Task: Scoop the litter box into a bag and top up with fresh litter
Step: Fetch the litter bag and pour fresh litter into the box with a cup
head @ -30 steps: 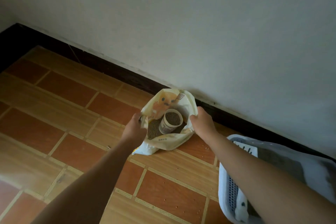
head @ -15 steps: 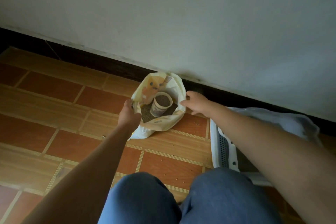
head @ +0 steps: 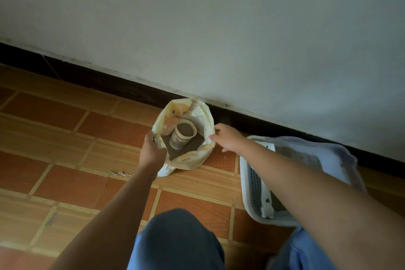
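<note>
Cream-plastic litter bag (head: 186, 161): stands on the tiled floor (head: 65, 182) at the centre of the frame, just in front of the dark baseboard (head: 109, 85). Its mouth gapes upward, and its bulging front hides the base.
Paper cup (head: 180, 138): sits inside the bag, sunk in dark granules (head: 175, 153) and full of them. It is tilted, its long axis leaning toward the upper right of the frame.
Left hand (head: 151, 151): seen from the back, fingers curled over the bag's left rim, gripping it.
Right hand (head: 228, 138): fingertips at the bag's right rim; I cannot tell whether they pinch it or only touch.
Litter box (head: 244, 182): white, on the floor at lower right, beside the bag but apart from it. Its perforated strip (head: 254, 184) runs up the frame. The right forearm (head: 306, 182) covers its middle, and pale sheeting blurs the far side.
Knees (head: 179, 237): in blue, cut off by the bottom edge.
</note>
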Tool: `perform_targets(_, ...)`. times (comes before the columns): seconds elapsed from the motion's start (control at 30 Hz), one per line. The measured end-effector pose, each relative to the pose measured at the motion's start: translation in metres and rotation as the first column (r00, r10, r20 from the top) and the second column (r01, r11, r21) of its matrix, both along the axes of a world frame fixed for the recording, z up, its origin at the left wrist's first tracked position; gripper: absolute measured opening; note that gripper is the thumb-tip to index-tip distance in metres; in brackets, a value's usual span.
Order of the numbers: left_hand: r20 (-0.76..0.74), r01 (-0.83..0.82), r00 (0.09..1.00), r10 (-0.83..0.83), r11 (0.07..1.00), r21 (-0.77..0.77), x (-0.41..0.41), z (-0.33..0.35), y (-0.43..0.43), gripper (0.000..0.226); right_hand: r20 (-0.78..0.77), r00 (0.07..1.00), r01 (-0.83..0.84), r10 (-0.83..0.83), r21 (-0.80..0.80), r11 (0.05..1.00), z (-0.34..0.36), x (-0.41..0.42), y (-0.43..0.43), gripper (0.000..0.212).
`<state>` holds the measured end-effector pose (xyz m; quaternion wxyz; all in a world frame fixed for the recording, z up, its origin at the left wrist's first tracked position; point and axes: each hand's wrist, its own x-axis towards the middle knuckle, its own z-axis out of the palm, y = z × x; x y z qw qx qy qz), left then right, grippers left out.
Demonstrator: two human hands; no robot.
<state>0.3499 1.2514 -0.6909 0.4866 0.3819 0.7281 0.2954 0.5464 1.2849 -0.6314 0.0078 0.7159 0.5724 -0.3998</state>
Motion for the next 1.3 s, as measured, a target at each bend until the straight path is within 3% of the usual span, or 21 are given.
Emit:
perform_targets(0.27, -0.252, 0.098, 0.963, -0.094, 0.995, 0.000, 0.002, 0.006, -0.001, 0.068, -0.003, 0.994, -0.111, 0.112, 0.146, 0.983, -0.026, 0.014, 0.009, 0.029)
perform_targets(0.4, -0.541, 0.247, 0.829, -0.144, 0.961, 0.121, 0.007, 0.007, 0.016, 0.073, -0.102, 0.972, -0.194, 0.214, 0.173, 0.966, -0.036, 0.026, 0.023, 0.032)
perform_targets(0.57, -0.751, 0.532, 0.640, -0.162, 0.799, 0.281, 0.034, 0.006, 0.036, 0.041, -0.223, 0.950, -0.181, 0.217, 0.173, 0.968, -0.052, 0.038, 0.025, 0.052)
perform_targets(0.63, -0.725, 0.528, 0.628, -0.282, 0.839, 0.131, 0.044, -0.004, 0.046, 0.044, -0.250, 0.946, -0.163, 0.205, 0.180, 0.970, -0.057, 0.043, 0.020, 0.057)
perform_targets(0.73, -0.553, 0.427, 0.707, -0.440, 0.890, -0.162, 0.049, -0.033, 0.063, 0.044, -0.245, 0.938, -0.194, 0.244, 0.212, 0.958, -0.061, 0.050, 0.014, 0.058)
perform_targets(0.8, -0.493, 0.378, 0.747, -0.447, 0.895, -0.239, 0.051, -0.055, 0.070, 0.039, -0.261, 0.929, -0.202, 0.262, 0.233, 0.951, -0.062, 0.053, 0.010, 0.055)
perform_targets(0.87, -0.458, 0.332, 0.779, -0.429, 0.901, -0.279, 0.054, -0.072, 0.074, 0.049, -0.277, 0.922, -0.203, 0.271, 0.250, 0.947, -0.063, 0.053, 0.008, 0.051)
perform_targets(1.03, -0.334, 0.267, 0.896, -0.293, 0.956, -0.124, 0.066, -0.092, 0.077, 0.084, -0.272, 0.908, -0.238, 0.319, 0.293, 0.926, -0.068, 0.055, 0.006, 0.049)
perform_targets(1.2, -0.375, 0.202, 0.908, -0.187, 0.979, 0.001, 0.051, -0.149, 0.090, 0.097, -0.287, 0.888, -0.265, 0.358, 0.316, 0.911, -0.072, 0.055, 0.006, 0.063)
perform_targets(1.3, -0.388, 0.222, 0.901, -0.196, 0.975, 0.023, 0.059, -0.131, 0.081, 0.097, -0.267, 0.889, -0.279, 0.372, 0.327, 0.903, -0.075, 0.052, 0.006, 0.066)
